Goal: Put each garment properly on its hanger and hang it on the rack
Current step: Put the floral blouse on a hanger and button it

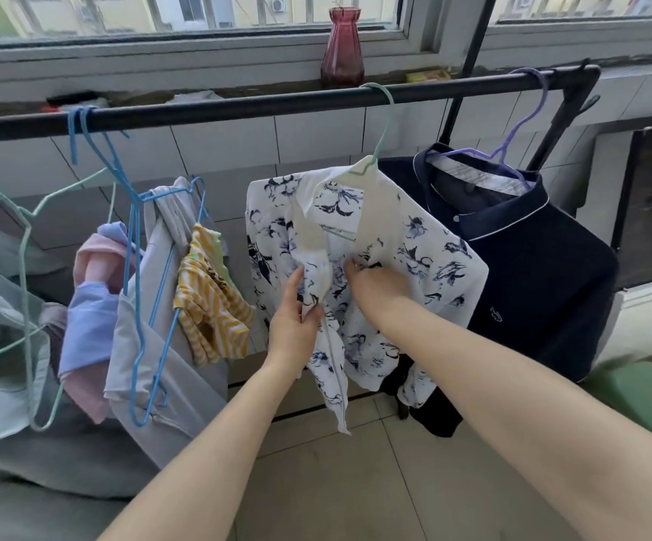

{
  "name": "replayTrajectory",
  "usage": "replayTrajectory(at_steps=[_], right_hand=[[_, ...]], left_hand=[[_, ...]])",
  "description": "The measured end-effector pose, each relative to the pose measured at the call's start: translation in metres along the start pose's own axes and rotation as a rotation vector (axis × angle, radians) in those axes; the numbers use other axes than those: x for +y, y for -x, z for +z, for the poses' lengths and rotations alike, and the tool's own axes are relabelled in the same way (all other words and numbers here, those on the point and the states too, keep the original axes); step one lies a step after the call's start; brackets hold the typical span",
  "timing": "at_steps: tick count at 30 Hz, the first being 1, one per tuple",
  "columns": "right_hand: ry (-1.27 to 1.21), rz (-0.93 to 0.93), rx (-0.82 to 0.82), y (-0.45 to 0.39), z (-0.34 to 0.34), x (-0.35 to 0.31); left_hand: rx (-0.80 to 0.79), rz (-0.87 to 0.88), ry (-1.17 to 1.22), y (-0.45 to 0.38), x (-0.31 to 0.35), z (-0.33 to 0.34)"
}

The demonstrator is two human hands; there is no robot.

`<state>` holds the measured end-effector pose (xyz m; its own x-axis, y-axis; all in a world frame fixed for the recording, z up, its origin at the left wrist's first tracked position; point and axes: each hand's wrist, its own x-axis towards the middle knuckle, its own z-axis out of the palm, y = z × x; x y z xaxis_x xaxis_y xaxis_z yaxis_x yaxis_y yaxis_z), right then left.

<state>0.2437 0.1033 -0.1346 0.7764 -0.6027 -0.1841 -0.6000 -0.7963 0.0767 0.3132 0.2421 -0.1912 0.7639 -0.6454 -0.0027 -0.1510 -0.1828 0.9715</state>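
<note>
The floral shirt (406,244) hangs on a green hanger (384,123) from the rack bar (238,107), left of the navy polo (531,267). The left hand (291,326) pinches its placket; the right hand's (375,285) fingers curl into the cloth beside it.

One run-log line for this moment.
step: straightening floral shirt on mint hanger | left hand: pinches placket | right hand: on shirt front | rack: hanger hooked

Both hands' grip (295,322) (375,283) on hung floral shirt (414,244)
</note>
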Motion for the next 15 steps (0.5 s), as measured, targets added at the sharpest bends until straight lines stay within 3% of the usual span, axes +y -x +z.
replayTrajectory(at_steps=[2,5,7,15], right_hand=[[0.003,0.020,-0.028,0.000,-0.005,-0.001],[0.002,-0.054,0.096,0.007,0.002,0.002],[-0.152,-0.129,0.144,0.013,0.012,0.007],[-0.910,-0.188,0.059,0.049,0.032,0.032]], left_hand=[[-0.052,0.079,-0.071,0.001,0.000,-0.003],[-0.126,0.209,-0.287,0.001,-0.008,-0.007],[-0.152,0.237,-0.418,0.000,-0.015,-0.011],[-0.316,0.266,-0.605,0.010,-0.018,-0.006]])
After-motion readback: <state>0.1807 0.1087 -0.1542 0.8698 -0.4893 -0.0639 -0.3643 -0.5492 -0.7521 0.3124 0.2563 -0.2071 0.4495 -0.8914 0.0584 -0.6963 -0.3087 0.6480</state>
